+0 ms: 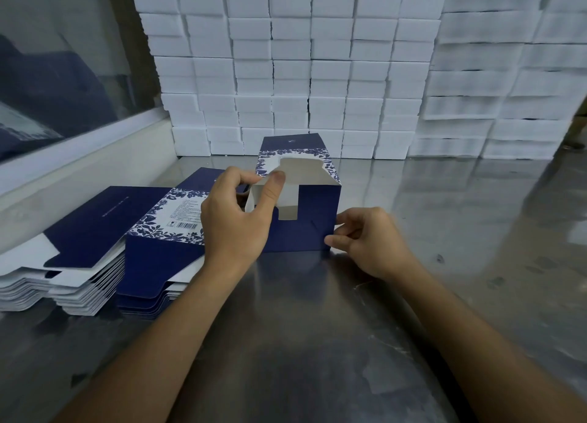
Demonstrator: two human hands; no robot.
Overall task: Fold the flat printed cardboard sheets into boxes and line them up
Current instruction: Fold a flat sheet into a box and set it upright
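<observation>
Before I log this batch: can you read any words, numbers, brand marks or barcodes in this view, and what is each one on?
No text here can be read.
Top flat sheet, white panel: lines of small print and a barcode, too small to read.
Left stack's top sheet: one thin line of pale text, blurred.
Half-folded box, held by left hand and right hand: small pale mark on its raised flap, unreadable.
Stacked white boxes: no print visible.

A shiny metal bench [413, 219] carries two side-by-side stacks of flat navy-and-white printed cardboard sheets [95, 251] at its left. A half-formed navy box [305, 222] stands upright near the middle, just right of the stacks. Along the far edge, white boxes [292, 82] are piled in tall rows.
</observation>
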